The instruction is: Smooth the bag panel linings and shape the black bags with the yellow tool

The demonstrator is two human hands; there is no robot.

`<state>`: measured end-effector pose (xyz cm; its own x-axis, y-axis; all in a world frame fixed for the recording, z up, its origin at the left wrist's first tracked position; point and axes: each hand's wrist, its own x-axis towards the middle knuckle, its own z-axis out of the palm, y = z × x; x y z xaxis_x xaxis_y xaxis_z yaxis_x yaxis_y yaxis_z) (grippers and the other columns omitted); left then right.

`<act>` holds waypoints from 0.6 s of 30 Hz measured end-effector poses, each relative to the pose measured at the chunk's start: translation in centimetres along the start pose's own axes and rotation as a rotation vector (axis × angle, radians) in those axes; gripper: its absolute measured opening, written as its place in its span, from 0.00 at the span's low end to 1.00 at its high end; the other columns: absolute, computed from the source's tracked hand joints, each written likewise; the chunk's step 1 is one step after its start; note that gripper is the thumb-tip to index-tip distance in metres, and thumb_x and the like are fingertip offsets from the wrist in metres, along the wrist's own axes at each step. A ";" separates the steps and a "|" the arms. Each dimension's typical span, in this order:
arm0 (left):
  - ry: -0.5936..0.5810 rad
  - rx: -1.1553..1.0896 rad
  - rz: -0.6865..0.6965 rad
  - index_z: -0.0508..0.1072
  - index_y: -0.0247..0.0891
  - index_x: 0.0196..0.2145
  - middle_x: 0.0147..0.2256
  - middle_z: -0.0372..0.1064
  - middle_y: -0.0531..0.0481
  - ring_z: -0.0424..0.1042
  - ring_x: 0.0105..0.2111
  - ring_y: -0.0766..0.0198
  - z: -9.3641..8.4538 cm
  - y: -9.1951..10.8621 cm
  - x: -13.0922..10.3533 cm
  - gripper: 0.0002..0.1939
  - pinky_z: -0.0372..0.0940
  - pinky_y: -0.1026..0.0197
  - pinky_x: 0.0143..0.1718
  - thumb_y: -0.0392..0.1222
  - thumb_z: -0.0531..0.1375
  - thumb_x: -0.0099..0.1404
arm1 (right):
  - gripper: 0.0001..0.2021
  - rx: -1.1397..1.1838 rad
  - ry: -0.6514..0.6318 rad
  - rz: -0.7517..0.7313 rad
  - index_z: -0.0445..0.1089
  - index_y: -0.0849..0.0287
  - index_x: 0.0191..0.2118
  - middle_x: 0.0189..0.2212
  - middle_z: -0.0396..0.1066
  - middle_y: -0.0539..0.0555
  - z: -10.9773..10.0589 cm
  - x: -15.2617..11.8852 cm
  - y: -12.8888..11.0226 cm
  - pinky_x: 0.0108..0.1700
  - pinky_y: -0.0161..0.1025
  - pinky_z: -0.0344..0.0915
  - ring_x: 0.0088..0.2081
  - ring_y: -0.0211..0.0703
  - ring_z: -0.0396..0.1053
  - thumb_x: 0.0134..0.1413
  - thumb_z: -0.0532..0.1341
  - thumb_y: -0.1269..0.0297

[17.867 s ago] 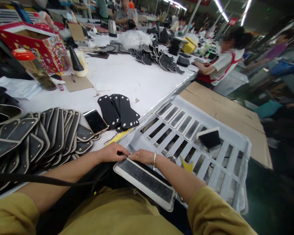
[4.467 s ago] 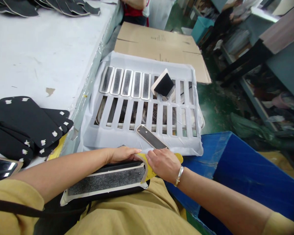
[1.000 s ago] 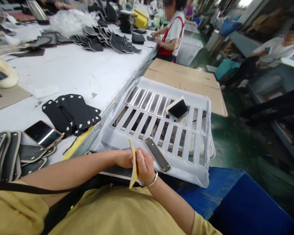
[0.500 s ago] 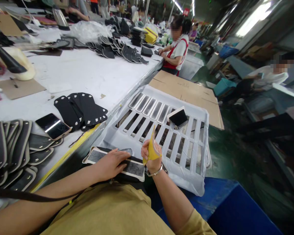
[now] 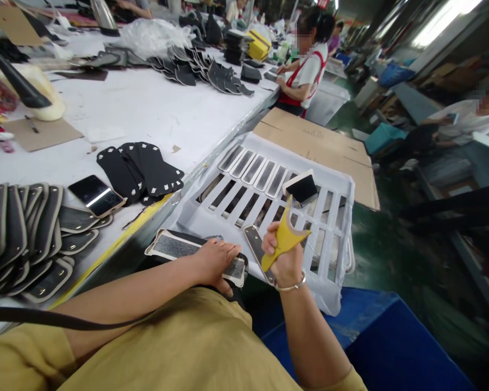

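Observation:
A long grey panel with a pale border (image 5: 175,244) lies across my lap. Over its right part, my left hand (image 5: 215,260) grips it, fingers at the far edge and thumb at the near edge. My right hand (image 5: 287,263) is closed around a curved yellow piece (image 5: 288,236), thin and bent, with pointed ends raised. Just left of that hand, a dark strip with a light edge and metal studs (image 5: 253,244) rests on the slatted grey rack (image 5: 330,293), partly hidden by the hand.
Several framed strips (image 5: 252,169) and a black-faced block (image 5: 301,189) sit on the rack. On the white table (image 5: 146,114) are black pieces (image 5: 146,171), a phone (image 5: 95,194) and studded panels (image 5: 20,233). A blue bin (image 5: 375,326) stands right; a co-worker (image 5: 309,70) works beyond the cardboard (image 5: 318,144).
My right hand has moved right with the yellow piece, uncovering the studded strip on the rack. My left hand has slid right along the grey panel. The view has shifted slightly.

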<state>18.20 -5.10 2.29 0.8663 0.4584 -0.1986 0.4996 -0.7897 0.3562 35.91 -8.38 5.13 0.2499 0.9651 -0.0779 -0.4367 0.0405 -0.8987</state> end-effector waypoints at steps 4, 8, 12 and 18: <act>0.051 0.082 -0.020 0.59 0.28 0.53 0.46 0.65 0.35 0.64 0.45 0.44 0.0 0.8 -0.1 0.47 0.56 0.49 0.46 0.60 0.65 0.42 | 0.11 -0.006 0.032 0.333 0.62 0.58 0.30 0.16 0.50 0.43 -4.4 -2.3 -1.3 0.17 0.29 0.51 0.15 0.31 0.52 0.51 0.53 0.55; 0.094 0.110 -0.018 0.59 0.28 0.53 0.46 0.65 0.36 0.63 0.45 0.47 0.4 1.2 -0.2 0.43 0.54 0.50 0.48 0.57 0.64 0.44 | 0.09 0.006 -0.007 0.670 0.61 0.59 0.34 0.20 0.56 0.45 -7.9 -5.1 -0.8 0.19 0.29 0.60 0.22 0.36 0.66 0.48 0.56 0.59; 0.121 0.145 -0.041 0.59 0.27 0.54 0.48 0.64 0.36 0.62 0.47 0.47 0.9 1.8 -0.3 0.42 0.52 0.50 0.50 0.55 0.62 0.46 | 0.19 -0.125 -0.294 0.793 0.56 0.56 0.43 0.31 0.65 0.49 -9.8 -7.1 -0.9 0.18 0.30 0.65 0.28 0.41 0.73 0.46 0.62 0.60; 0.184 0.173 -0.079 0.58 0.26 0.56 0.51 0.61 0.34 0.60 0.50 0.47 1.6 2.6 -0.6 0.40 0.47 0.49 0.54 0.53 0.60 0.51 | 0.21 -0.465 -0.671 0.884 0.50 0.55 0.44 0.31 0.69 0.49 -10.6 -6.9 -1.5 0.16 0.29 0.64 0.18 0.36 0.69 0.53 0.57 0.48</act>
<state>19.01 -8.09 1.92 0.8168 0.5752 -0.0448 0.5728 -0.7993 0.1817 44.04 -17.86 2.42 -0.5384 0.5602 -0.6295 0.1581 -0.6666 -0.7284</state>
